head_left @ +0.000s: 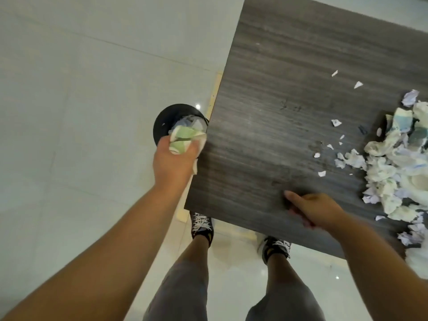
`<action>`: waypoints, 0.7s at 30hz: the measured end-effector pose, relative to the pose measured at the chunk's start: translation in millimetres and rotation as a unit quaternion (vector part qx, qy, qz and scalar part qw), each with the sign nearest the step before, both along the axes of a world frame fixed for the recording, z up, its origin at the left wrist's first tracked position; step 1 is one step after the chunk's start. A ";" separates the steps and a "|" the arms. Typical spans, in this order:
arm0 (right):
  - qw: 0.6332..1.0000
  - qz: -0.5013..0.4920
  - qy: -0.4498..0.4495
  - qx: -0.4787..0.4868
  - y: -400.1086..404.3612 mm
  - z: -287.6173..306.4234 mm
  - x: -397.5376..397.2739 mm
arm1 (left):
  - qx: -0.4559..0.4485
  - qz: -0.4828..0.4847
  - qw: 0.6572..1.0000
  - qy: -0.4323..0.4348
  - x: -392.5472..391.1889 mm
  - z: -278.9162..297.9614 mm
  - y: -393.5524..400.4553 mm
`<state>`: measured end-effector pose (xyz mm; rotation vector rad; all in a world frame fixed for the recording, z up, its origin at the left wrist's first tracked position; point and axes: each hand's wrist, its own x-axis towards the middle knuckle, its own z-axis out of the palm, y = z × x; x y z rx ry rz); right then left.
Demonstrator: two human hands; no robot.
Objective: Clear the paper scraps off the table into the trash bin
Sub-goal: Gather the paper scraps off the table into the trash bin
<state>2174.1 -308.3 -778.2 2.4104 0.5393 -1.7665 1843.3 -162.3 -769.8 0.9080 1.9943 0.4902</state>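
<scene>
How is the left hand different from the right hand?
The left hand grips crumpled paper above the trash bin; the right hand holds nothing and rests on the table, fingers curled. Left is off the table's edge, right over it. Both are bare.

I'm looking into a plain indoor room, home or office unclear: glossy white floor tiles point(81, 89) are surrounding a dark woodgrain tabletop point(289, 89).
</scene>
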 end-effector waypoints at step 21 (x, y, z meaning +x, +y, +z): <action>0.999 -0.037 0.031 0.020 63.3 -18.8 -93.5 | 0.035 -0.266 0.953 0.142 21.9 -31.7 28.6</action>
